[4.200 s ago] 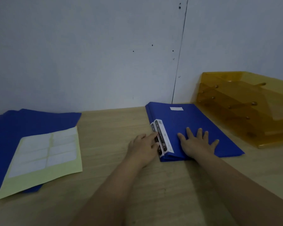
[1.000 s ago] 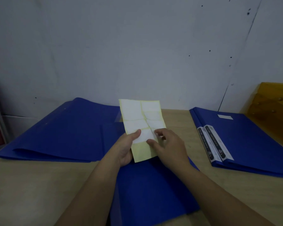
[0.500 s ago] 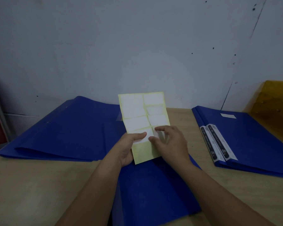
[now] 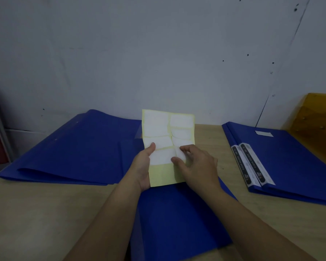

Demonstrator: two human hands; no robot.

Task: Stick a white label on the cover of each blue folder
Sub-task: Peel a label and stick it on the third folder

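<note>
Above the flat blue plastic folder (image 4: 177, 219), the left hand (image 4: 142, 166) grips the pale yellow label sheet (image 4: 166, 144) while the right hand (image 4: 194, 164) pinches a white label (image 4: 180, 153) on it.

Upright yellow label sheet (image 4: 167, 146) of white labels, above a flat blue folder (image 4: 179, 219).

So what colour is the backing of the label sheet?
Pale yellow backing on the label sheet, in the head view.

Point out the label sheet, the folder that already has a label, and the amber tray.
label sheet (image 4: 158, 174): head view, bare yellow backing.
labelled blue folder (image 4: 294, 157): head view, cover middle.
amber tray (image 4: 316, 121): head view, side wall.
</note>
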